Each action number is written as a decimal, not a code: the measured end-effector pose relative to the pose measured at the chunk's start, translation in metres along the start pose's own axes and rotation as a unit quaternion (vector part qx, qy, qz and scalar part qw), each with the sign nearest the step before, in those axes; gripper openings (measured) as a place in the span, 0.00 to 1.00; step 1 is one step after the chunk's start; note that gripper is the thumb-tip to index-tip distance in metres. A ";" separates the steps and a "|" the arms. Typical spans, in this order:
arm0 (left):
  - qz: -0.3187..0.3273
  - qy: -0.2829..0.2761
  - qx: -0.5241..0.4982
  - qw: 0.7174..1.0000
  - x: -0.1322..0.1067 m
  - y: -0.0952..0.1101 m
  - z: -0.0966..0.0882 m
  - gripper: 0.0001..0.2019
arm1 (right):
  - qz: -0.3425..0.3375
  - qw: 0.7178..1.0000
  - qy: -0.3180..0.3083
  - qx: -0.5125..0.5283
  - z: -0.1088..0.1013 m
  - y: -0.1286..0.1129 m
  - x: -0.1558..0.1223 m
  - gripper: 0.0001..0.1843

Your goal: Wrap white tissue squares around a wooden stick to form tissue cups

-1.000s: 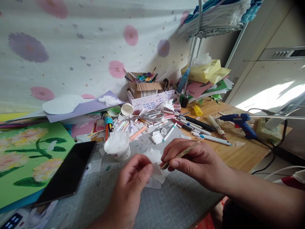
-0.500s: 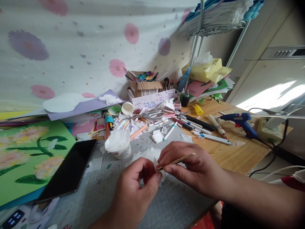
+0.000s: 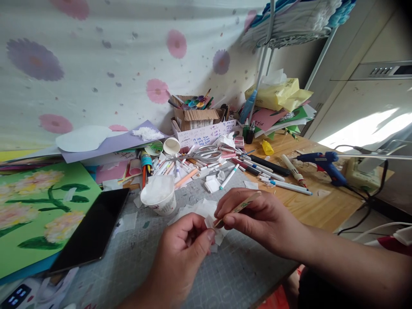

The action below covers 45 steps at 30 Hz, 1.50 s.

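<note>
My left hand [image 3: 185, 246] is closed, pinching a small piece of white tissue paper [image 3: 209, 222] between thumb and forefinger. Opposite it, my right hand [image 3: 257, 223] grips a thin wooden stick [image 3: 242, 205] that has a green print on its flat side. The stick's lower end meets the tissue piece at my left fingertips. Below and behind the hands lie more white tissue pieces [image 3: 196, 209] on the grey cutting mat [image 3: 135, 266], partly hidden by my fingers. A paper cup [image 3: 159, 198] with white tissue in it stands just beyond my left hand.
A black phone [image 3: 93, 229] lies at left on a green painted flower picture [image 3: 35, 206]. Markers and pens [image 3: 193, 165] are heaped behind, with scissors [image 3: 206, 154] on top. At right are a blue glue gun [image 3: 322, 163] and a power strip [image 3: 360, 174]. A cardboard box [image 3: 196, 118] stands at the back.
The tissue piece now shows upright at my left fingertips. The stick has turned in my right hand, so its green-printed flat side shows. Both hands stay in nearly the same place.
</note>
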<state>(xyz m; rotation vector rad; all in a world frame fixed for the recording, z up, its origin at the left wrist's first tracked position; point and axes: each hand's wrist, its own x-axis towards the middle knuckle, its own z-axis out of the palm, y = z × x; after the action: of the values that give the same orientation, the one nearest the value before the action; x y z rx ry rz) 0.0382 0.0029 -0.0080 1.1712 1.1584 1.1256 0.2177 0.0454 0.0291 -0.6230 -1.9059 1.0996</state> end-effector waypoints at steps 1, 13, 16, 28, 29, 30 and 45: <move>-0.001 -0.004 -0.007 1.000 0.000 -0.001 0.000 0.08 | 0.008 1.000 0.003 0.011 0.000 0.001 0.000 0.08; 0.010 0.004 -0.022 1.000 0.005 -0.005 -0.006 0.08 | 0.150 0.987 0.060 0.001 -0.019 0.020 0.008 0.11; 0.014 0.015 -0.014 1.000 0.005 -0.006 -0.006 0.09 | 0.159 0.983 0.062 -0.064 -0.023 0.026 0.010 0.09; 0.050 0.044 0.101 0.993 0.005 0.000 -0.002 0.09 | 0.030 0.997 0.016 -0.069 -0.004 0.004 0.004 0.08; 0.056 0.043 0.109 0.992 0.005 0.001 -0.002 0.09 | 0.021 0.998 0.020 -0.048 -0.003 0.001 0.004 0.08; 0.061 0.041 0.113 0.991 0.004 0.002 -0.001 0.08 | 0.013 0.999 0.019 -0.029 -0.002 -0.001 0.004 0.08; 0.044 0.001 0.046 0.998 0.002 -0.001 -0.004 0.10 | 0.023 0.998 0.043 -0.038 0.000 0.006 0.003 0.06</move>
<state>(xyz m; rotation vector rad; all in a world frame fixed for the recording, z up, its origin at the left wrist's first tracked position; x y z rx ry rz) 0.0341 0.0050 -0.0095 1.3037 1.1802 1.1501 0.2165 0.0508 0.0247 -0.7488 -1.8745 1.0165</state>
